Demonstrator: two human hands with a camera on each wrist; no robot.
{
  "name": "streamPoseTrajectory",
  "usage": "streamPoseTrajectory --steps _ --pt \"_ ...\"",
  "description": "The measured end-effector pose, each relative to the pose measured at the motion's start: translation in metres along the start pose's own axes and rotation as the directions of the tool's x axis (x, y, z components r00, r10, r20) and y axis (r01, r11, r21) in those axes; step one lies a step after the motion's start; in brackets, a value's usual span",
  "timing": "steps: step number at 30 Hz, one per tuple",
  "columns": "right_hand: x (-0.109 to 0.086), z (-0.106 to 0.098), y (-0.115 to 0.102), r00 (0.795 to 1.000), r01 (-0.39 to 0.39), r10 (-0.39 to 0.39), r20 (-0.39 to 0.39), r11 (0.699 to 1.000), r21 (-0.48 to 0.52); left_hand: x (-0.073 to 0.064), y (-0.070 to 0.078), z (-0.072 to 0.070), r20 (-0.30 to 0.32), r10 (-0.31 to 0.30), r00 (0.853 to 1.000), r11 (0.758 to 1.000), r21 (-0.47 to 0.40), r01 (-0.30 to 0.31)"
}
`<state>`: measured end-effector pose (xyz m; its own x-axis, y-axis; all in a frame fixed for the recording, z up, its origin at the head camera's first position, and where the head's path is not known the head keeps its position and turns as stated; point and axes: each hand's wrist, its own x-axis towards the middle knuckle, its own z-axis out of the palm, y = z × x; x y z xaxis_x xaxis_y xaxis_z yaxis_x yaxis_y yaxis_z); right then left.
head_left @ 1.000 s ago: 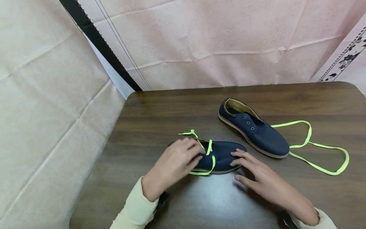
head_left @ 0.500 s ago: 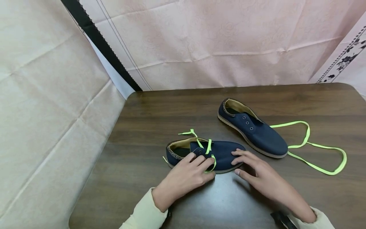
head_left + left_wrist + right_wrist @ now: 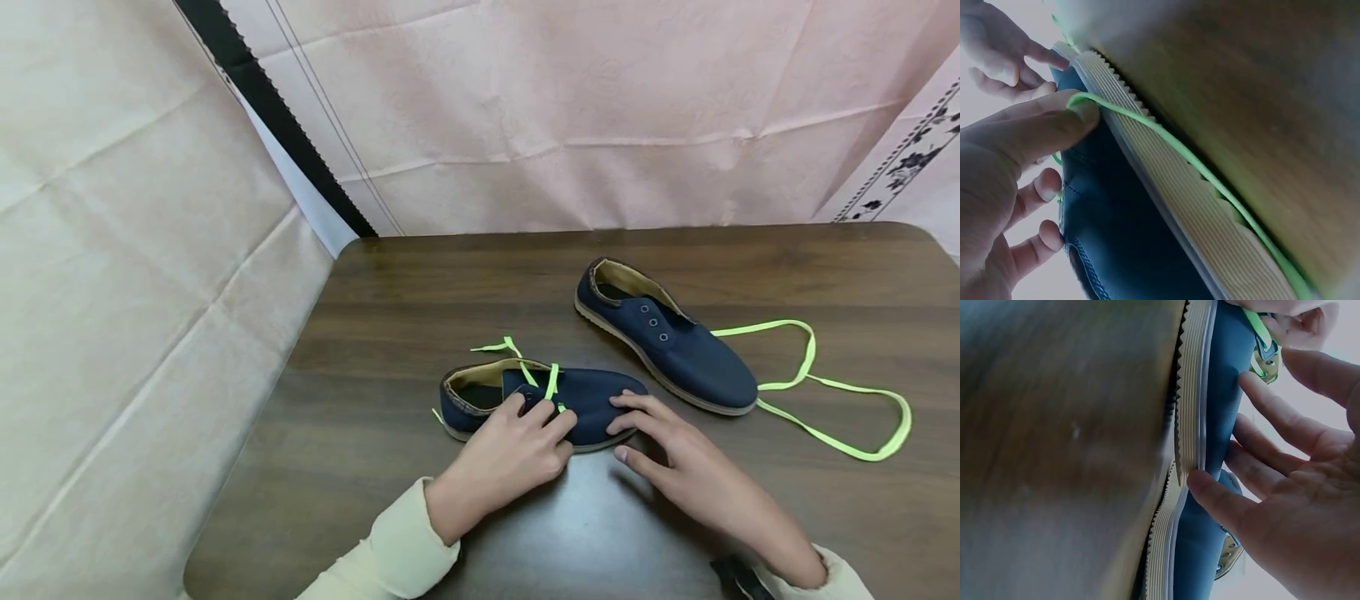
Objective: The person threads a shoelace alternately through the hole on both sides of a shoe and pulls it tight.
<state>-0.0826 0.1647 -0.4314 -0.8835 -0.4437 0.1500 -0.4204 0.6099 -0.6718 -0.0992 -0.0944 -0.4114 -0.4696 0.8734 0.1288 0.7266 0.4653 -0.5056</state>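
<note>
Pale cloth [image 3: 525,108] fills the background from where I stand, with a dark band [image 3: 277,117] slanting down through the upper left of the frame. Below it a brown wooden table [image 3: 390,350] spreads across the middle and bottom.

One navy shoe [image 3: 600,387] sits upright just below the middle of the frame, its toe toward the right and its tan-lined opening toward the left. A bright green lace [image 3: 552,383] crosses its front, with one loose end on the far side. The person's left hand [image 3: 510,462] reaches over the near side; seen from the left wrist, thumb and finger pinch the lace, which trails down along the ribbed sole [image 3: 1166,181]. The right hand [image 3: 675,458] has its fingers spread, fingertips touching the toe.

Up and to the right, near that toe, stands another shoe [image 3: 663,342], slanted, three eyelets showing. Its own green cord [image 3: 810,350] loops across the right of the frame.
</note>
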Motion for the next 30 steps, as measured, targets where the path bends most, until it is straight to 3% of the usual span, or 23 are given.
streamPoseTrajectory --steps 4,6,8,11,14,17,22,27,30 --pt "0.002 0.002 -0.003 1.000 0.000 0.000 -0.014 1.000 0.007 -0.004 -0.004 -0.005 -0.042 -0.041 0.998 0.989 -0.142 0.035" --pt "0.003 0.002 -0.004 0.999 0.012 -0.012 -0.042 1.000 0.005 -0.006 -0.005 -0.008 -0.093 -0.093 0.991 0.960 -0.272 0.064" --pt "0.004 0.003 -0.005 0.996 0.036 -0.037 -0.083 0.999 -0.013 -0.008 -0.007 -0.011 -0.133 -0.151 0.980 0.908 -0.409 0.084" --pt "0.006 0.004 -0.007 0.987 0.084 -0.090 -0.130 0.995 -0.047 -0.009 -0.008 -0.013 -0.146 -0.222 0.964 0.812 -0.575 0.100" --pt "0.006 0.005 -0.010 0.976 0.136 -0.147 -0.161 0.988 -0.077 -0.007 -0.010 -0.015 -0.126 -0.278 0.952 0.725 -0.678 0.122" --pt "0.007 0.006 -0.013 0.969 0.168 -0.181 -0.168 0.982 -0.090 -0.003 -0.012 -0.018 -0.099 -0.332 0.938 0.656 -0.739 0.154" --pt "0.006 0.005 -0.018 0.970 0.172 -0.181 -0.160 0.983 -0.071 0.006 -0.017 -0.028 -0.012 -0.410 0.912 0.541 -0.808 0.233" --pt "0.005 0.005 -0.022 0.969 0.197 -0.196 -0.151 0.980 -0.007 0.019 -0.027 -0.034 0.145 -0.461 0.875 0.381 -0.859 0.343" --pt "0.006 0.006 -0.025 0.961 0.216 -0.199 -0.191 0.974 0.072 0.027 -0.033 -0.033 0.224 -0.464 0.857 0.312 -0.864 0.394"
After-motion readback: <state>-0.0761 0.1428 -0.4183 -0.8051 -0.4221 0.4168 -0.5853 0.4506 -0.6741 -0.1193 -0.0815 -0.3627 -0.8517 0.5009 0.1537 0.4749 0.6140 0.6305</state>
